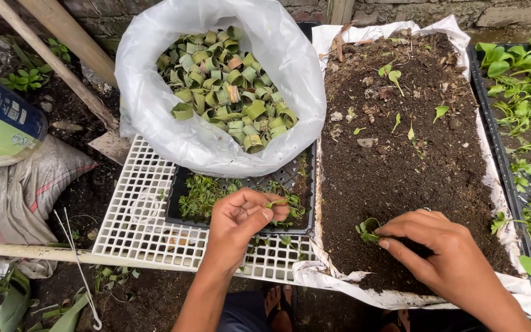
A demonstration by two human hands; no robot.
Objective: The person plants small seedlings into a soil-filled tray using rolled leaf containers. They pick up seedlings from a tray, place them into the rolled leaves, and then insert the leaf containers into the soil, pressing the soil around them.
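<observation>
Left hand (241,218) of ours pinches a seedling (276,203) above the black tray (241,224); our right hand (437,249) presses fingertips around a leaf cup (367,229) in the soil bed (401,154). Few sprouts stand beyond it; the bag (216,86) ahead holds many cups, so we judge most planting remains.

Garden nursery: soil bed (401,166), seedling tray (527,98), leaf pots (228,86).
</observation>
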